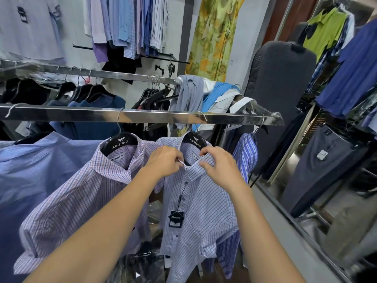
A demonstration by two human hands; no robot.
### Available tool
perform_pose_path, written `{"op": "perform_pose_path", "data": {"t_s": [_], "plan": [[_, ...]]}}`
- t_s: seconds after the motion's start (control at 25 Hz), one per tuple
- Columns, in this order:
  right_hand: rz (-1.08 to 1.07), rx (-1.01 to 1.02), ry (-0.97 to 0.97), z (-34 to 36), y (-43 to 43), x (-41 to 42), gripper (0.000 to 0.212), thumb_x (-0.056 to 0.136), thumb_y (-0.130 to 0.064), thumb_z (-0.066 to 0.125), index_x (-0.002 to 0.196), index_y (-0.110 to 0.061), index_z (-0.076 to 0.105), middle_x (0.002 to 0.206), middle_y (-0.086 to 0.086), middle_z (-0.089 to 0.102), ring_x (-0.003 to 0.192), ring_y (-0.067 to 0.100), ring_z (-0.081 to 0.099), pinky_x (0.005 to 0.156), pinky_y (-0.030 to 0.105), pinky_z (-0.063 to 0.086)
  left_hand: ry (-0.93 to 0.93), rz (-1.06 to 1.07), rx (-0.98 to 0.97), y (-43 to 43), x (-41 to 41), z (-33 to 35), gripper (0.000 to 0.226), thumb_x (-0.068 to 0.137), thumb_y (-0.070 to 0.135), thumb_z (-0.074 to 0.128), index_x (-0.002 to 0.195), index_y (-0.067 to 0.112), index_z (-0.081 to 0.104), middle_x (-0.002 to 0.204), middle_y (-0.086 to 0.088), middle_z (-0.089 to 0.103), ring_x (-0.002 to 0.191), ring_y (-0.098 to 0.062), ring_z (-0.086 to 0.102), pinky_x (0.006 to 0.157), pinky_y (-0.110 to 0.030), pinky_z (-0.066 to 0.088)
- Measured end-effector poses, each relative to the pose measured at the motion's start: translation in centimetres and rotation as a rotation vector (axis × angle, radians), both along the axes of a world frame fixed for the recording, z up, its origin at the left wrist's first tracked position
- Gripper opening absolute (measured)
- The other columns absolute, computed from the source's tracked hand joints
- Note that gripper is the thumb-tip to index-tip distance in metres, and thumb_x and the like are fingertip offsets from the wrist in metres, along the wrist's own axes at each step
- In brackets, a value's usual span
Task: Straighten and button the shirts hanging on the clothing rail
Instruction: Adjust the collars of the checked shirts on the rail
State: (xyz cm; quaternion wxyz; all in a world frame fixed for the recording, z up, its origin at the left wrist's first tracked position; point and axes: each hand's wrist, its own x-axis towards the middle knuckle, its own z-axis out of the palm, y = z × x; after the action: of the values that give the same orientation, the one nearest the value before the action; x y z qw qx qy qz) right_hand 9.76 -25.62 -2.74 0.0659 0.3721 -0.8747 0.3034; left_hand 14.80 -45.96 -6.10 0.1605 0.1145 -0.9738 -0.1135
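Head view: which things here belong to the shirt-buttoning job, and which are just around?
Job: left hand and right hand, both pinching the collar of the blue checked shirt; its black hanger; clothing rail; purple checked shirt beside it.
Around: floral dress; grey padded board; grey trousers; green polo.

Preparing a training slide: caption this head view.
Left hand and right hand pinch the collar of a blue-checked white shirt on a black hanger.
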Motion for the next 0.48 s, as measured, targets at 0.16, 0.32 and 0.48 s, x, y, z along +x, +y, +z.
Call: {"op": "perform_pose_path", "data": {"t_s": [0.16,0.32,0.48], "plan": [[0.087,-0.014,-0.032,-1.1,0.1,0.1,0.04,0.095,-0.026,0.067,0.129,-0.041,0.052,0.136,-0.011,0.056,0.12,0.013,0.055,0.101,0.033,0.043,-0.007,-0.121,0.255,1.5,0.7,0.3,0.027,0.073,0.028,0.07,0.097,0.038,0.073,0.064,0.014,0.056,0.064,-0.006,0.055,0.062,-0.024,0.045],[0.148,-0.106,-0.091,-1.4,0.3,0.3,0.067,0.095,-0.022,0.066,0.145,-0.05,0.032,0.14,-0.006,0.057,0.122,0.012,0.055,0.099,0.034,0.044,0.011,-0.22,0.266,2.8,0.5,0.0,0.024,0.084,0.042,0.073,0.066,0.032,0.061,0.083,0.008,0.052,0.077,-0.013,0.053,0.075,-0.037,0.048],[0.166,-0.181,-0.15,-2.2,1.0,-0.1,0.085,0.097,-0.025,0.063,0.153,-0.056,0.006,0.122,0.003,0.066,0.107,0.015,0.062,0.092,0.039,0.048,0.009,-0.152,0.269,3.0,-0.2,-1.0,0.028,0.091,0.02,0.067,0.066,0.019,0.056,0.072,0.004,0.059,0.072,-0.016,0.057,0.079,-0.039,0.053]]}}
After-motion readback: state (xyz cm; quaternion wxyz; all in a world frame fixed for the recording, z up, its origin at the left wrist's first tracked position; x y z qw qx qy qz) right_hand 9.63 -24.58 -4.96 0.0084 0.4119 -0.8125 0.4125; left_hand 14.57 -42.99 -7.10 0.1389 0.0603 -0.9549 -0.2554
